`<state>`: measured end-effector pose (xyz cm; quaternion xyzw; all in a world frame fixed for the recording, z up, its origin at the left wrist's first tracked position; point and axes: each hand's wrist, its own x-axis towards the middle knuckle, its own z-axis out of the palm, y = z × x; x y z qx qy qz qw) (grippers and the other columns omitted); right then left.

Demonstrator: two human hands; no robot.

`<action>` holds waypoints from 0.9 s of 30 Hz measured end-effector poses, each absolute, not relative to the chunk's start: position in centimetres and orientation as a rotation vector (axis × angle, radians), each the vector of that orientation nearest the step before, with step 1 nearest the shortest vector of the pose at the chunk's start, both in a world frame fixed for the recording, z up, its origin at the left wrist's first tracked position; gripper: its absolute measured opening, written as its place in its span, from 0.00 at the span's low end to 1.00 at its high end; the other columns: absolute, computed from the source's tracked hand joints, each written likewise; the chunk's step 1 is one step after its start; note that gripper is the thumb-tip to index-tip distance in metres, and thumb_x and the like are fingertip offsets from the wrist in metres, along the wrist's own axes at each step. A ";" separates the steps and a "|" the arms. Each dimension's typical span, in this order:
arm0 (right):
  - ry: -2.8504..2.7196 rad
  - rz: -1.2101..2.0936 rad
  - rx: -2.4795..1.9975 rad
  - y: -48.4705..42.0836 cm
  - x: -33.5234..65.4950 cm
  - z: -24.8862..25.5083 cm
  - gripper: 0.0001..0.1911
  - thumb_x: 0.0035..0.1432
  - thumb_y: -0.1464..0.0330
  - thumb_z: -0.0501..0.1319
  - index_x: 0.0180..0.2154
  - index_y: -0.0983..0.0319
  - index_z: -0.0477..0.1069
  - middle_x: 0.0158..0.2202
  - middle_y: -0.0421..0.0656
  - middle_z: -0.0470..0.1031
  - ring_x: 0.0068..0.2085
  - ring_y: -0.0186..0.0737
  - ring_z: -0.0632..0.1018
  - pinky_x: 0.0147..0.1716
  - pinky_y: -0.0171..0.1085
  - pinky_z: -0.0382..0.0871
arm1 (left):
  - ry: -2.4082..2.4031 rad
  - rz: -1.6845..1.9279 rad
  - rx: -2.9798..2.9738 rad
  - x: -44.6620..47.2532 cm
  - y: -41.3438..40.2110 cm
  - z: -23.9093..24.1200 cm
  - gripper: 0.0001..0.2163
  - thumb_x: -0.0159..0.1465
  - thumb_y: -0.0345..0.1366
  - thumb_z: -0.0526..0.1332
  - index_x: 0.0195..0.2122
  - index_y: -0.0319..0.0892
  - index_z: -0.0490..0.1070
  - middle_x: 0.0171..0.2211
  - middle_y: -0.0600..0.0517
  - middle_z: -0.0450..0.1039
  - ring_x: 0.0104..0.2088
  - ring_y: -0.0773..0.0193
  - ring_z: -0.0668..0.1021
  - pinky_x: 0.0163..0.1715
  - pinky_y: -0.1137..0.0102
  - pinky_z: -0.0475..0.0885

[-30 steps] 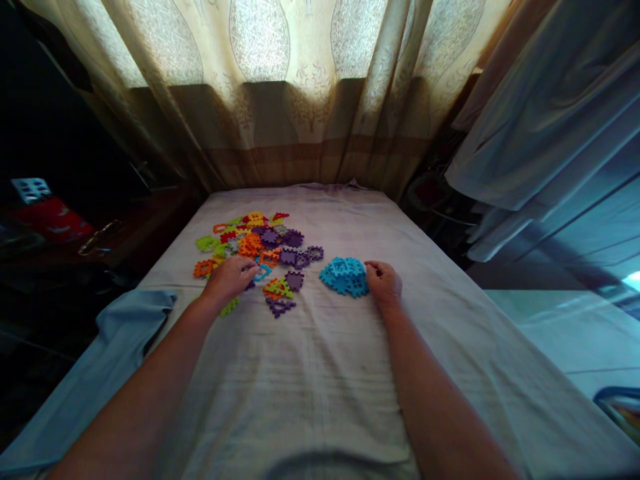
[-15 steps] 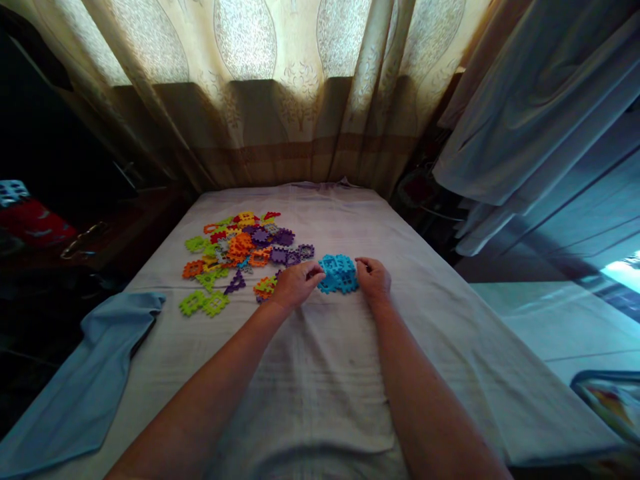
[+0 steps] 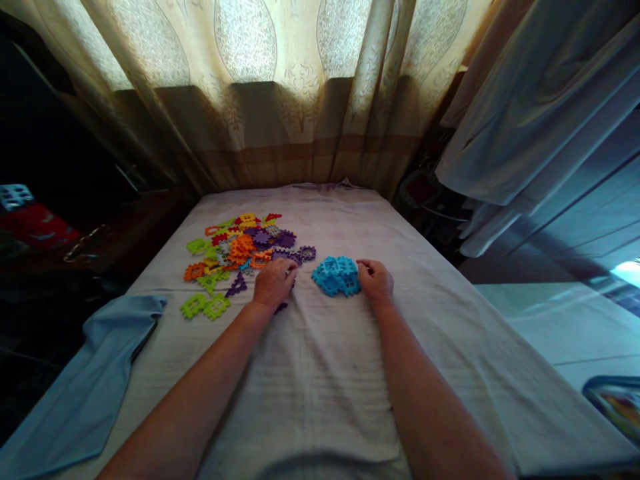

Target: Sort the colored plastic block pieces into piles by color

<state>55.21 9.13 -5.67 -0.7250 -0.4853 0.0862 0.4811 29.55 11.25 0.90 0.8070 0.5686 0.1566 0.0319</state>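
A pile of light-blue interlocking toy pieces (image 3: 336, 275) with notched edges lies on the cloth between my hands. At its right side is my right hand (image 3: 376, 280), its fingers curled with the tips close to the pile's edge; anything pinched there is too small to make out. My left hand (image 3: 274, 285) is over the near right edge of the mixed heap, fingers bent and drawn together, partly covering some purple pieces (image 3: 283, 255). What its fingertips hold, if anything, is hidden. The heap includes orange pieces (image 3: 241, 249) and a purple triangle piece (image 3: 237, 285).
Two joined lime-green pieces (image 3: 205, 307) lie at the heap's near left. A pale sheet (image 3: 340, 373) covers the surface. Blue-grey cloth (image 3: 95, 373) hangs over its left edge. A patterned curtain (image 3: 300, 133) closes off the back, and garments (image 3: 500, 147) hang at the right.
My left hand has moved left, away from the light-blue pile and over the mixed heap's edge. The light-blue pieces now sit slightly differently. My right hand has stayed nearly in place.
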 end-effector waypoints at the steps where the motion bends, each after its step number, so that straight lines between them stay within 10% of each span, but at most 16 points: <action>1: -1.188 0.209 -1.770 9.1 55.2 -5.7 0.19 0.54 0.61 0.54 0.37 0.61 0.82 0.37 0.48 0.82 0.32 0.42 0.77 0.38 0.40 0.71 | 1.819 0.467 2.468 28.1 11.8 1.1 0.10 0.68 0.36 0.56 0.45 0.46 0.76 0.45 0.48 0.78 0.47 0.58 0.77 0.49 0.66 0.70; 27: -1.216 0.205 -1.784 9.1 55.2 -6.3 0.17 0.53 0.61 0.56 0.36 0.58 0.81 0.36 0.45 0.81 0.32 0.42 0.77 0.34 0.39 0.70 | 2.253 -0.152 2.458 19.0 16.1 2.5 0.15 0.64 0.42 0.57 0.41 0.40 0.80 0.43 0.36 0.79 0.44 0.45 0.80 0.41 0.60 0.72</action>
